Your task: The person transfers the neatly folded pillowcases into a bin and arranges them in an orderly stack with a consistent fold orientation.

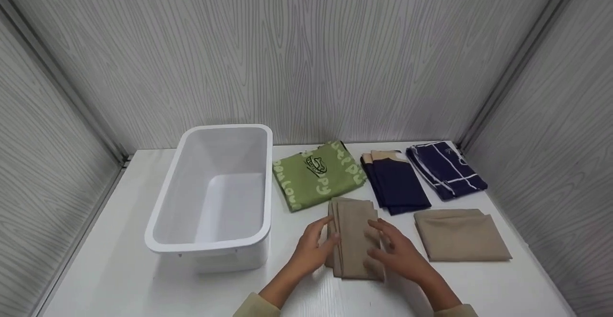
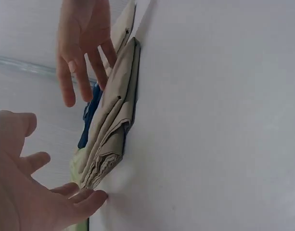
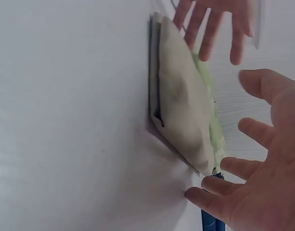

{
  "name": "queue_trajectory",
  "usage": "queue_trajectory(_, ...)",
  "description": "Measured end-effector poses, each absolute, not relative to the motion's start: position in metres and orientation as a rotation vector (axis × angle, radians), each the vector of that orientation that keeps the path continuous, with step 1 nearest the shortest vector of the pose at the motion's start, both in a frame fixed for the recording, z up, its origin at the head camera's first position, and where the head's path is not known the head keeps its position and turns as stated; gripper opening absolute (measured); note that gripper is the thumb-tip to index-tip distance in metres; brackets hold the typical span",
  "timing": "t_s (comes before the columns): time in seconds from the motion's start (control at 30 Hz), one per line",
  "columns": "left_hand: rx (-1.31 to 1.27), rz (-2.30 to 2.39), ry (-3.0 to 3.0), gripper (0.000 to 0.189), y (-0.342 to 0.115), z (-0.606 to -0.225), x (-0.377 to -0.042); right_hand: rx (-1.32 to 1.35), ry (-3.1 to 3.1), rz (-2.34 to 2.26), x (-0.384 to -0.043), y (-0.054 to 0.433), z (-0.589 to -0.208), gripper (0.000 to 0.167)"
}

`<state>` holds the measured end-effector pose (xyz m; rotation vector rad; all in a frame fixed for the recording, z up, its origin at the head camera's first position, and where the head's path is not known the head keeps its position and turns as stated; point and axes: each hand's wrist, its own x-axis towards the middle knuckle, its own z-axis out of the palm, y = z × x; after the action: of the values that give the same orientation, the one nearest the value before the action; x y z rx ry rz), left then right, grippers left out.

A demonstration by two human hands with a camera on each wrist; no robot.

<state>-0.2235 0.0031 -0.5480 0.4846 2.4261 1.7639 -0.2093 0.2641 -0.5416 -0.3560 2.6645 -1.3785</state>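
A folded beige cloth (image 1: 357, 240) lies on the white table in front of me, its layers stacked in a narrow bundle. My left hand (image 1: 312, 250) is at its left edge with fingers spread. On the other side, my right hand (image 1: 400, 254) hovers by the right edge, fingers apart. In the left wrist view the beige cloth (image 2: 111, 110) shows its layered folded end near my left fingertips; whether they touch it I cannot tell. From the right wrist view, the cloth (image 3: 181, 96) stands apart from my right palm, and neither hand grips it.
A white plastic bin (image 1: 208, 247) stands on the left. Behind the cloth lie a folded green printed cloth (image 1: 318, 173), a navy-and-tan one (image 1: 402, 183) and a navy one with white lines (image 1: 448, 171). Another folded beige cloth (image 1: 462, 235) is at the right. Grey panels (image 1: 306, 58) enclose the table.
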Motion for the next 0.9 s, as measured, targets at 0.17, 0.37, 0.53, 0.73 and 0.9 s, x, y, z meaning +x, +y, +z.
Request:
queue_trajectory(0.17, 0.147, 1.997, 2.044, 0.06, 0.004, -0.539, -0.231, -0.093, 2.443, -1.762, -0.214, 0.266, -0.537, 0.061)
queue_trajectory(0.37, -0.126, 2.1, 1.714, 0.065, 0.001, -0.533, -0.236, 0.099, 2.17, -2.102, -0.216, 0.266, -0.535, 0.056)
queue_trajectory(0.53, -0.155, 2.133, 1.617, 0.064, -0.004, -0.534, -0.238, 0.191, 1.968, -2.213, -0.216, 0.267, -0.534, 0.059)
queue_trajectory(0.73, -0.148, 2.177, 1.511, 0.065, -0.005, -0.532, -0.238, 0.222, 1.778, -2.28, -0.215, 0.27, -0.534, 0.061)
queue_trajectory(0.9, -0.14, 2.197, 1.46, 0.065, -0.005, -0.531, -0.238, 0.241, 1.68, -2.322, -0.218, 0.27, -0.536, 0.061)
